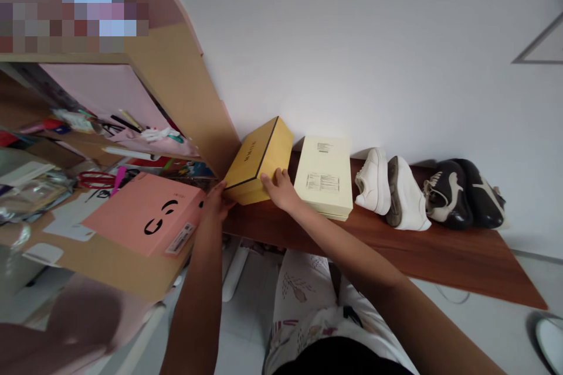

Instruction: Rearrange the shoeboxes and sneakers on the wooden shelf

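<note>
A yellow box (259, 161) with a dark seam lies on the brown wooden shelf (440, 252) against the white wall. My left hand (216, 202) grips its near left corner. My right hand (280, 188) holds its near right edge, fingers curled over the lid. Both hands are closed on the box. A cream box (325, 176) with printed labels sits just right of my right hand.
A pair of white sneakers (391, 190) and a pair of black sneakers (466, 193) stand further right on the shelf. A pink box (147, 214) lies on a cluttered desk (101, 258) at left, under a tan shelf unit (185, 88).
</note>
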`<state>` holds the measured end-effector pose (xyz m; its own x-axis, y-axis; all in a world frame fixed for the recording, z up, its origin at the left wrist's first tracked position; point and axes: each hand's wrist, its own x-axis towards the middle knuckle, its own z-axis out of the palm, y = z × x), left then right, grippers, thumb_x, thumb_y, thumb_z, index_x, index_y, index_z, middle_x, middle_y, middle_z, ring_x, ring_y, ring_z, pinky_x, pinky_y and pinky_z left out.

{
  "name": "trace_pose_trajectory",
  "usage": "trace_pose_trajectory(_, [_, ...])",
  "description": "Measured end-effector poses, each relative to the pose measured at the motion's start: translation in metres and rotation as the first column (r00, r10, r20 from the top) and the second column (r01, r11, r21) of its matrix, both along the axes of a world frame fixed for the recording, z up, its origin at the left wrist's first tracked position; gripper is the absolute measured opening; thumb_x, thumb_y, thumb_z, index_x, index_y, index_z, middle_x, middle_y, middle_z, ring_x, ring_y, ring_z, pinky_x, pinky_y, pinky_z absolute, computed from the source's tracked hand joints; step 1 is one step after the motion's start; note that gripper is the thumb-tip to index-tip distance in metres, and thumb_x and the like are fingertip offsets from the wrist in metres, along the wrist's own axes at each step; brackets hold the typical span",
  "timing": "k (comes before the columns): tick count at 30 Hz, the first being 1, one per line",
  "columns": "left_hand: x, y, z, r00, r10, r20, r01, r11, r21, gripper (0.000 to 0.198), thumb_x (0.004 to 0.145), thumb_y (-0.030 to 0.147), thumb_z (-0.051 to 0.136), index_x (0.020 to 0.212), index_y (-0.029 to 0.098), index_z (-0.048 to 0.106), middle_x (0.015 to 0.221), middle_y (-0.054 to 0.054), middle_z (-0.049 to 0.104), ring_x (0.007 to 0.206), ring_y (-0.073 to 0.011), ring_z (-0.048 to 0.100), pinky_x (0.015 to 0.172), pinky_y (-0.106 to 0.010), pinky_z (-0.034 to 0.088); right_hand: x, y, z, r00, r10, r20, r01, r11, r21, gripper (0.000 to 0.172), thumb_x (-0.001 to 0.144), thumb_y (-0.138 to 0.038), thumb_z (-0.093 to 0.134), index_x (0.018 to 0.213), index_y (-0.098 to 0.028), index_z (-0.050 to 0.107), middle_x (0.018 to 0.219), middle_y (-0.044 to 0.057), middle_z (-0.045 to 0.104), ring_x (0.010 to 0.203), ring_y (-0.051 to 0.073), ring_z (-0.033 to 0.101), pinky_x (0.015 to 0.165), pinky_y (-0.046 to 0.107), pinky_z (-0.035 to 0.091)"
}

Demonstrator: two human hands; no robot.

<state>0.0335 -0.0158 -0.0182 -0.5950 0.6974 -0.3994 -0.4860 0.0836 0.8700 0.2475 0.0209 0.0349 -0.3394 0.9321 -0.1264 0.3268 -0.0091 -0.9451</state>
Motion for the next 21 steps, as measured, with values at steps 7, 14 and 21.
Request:
trace_pose_trajectory(7, [0.0, 0.007, 0.001, 0.993, 0.043, -0.108, -0.035, 0.997, 0.073, 0.03, 0.073, 0.021, 0.073, 0.102, 0.019, 0.065, 0.101, -0.006, 0.067, 0.09, -0.0188, 0.067, 0.076, -0.033, 0.056, -0.005, 0.01, -0.005, 0.999, -0.011, 0.035, 0.013, 0.997, -0.077, 0.058, 0.083, -0.069, 0.048, 0.108, -0.017, 0.052, 0.124, 0.016, 0.058, 0.119, 0.03, 0.054, 0.104, 0.042, 0.04])
trace_pose_trajectory(14, [-0.006, 0.016, 0.0, 0.971, 0.074, -0.227, -0.063, 0.996, 0.057, 0.033, 0.071, 0.022, 0.074, 0.103, 0.02, 0.068, 0.101, -0.005, 0.071, 0.091, -0.0171, 0.067, 0.075, -0.026, 0.054, -0.015, 0.008, -0.021, 0.998, -0.067, -0.022, 0.061, 0.977, -0.202, 0.048, 0.088, -0.054, 0.05, 0.115, -0.015, 0.053, 0.121, 0.016, 0.063, 0.118, 0.027, 0.058, 0.101, 0.035, 0.043])
trace_pose_trajectory(21, [-0.007, 0.018, -0.005, 0.951, 0.081, -0.297, -0.066, 0.996, 0.06, 0.034, 0.068, 0.024, 0.077, 0.102, 0.019, 0.07, 0.099, -0.007, 0.072, 0.091, -0.0187, 0.067, 0.077, -0.028, 0.055, -0.019, 0.006, -0.033, 0.994, -0.108, -0.032, 0.098, 0.966, -0.239, 0.061, 0.089, -0.047, 0.05, 0.136, -0.009, 0.044, 0.136, 0.018, 0.057, 0.131, 0.027, 0.051, 0.112, 0.035, 0.035])
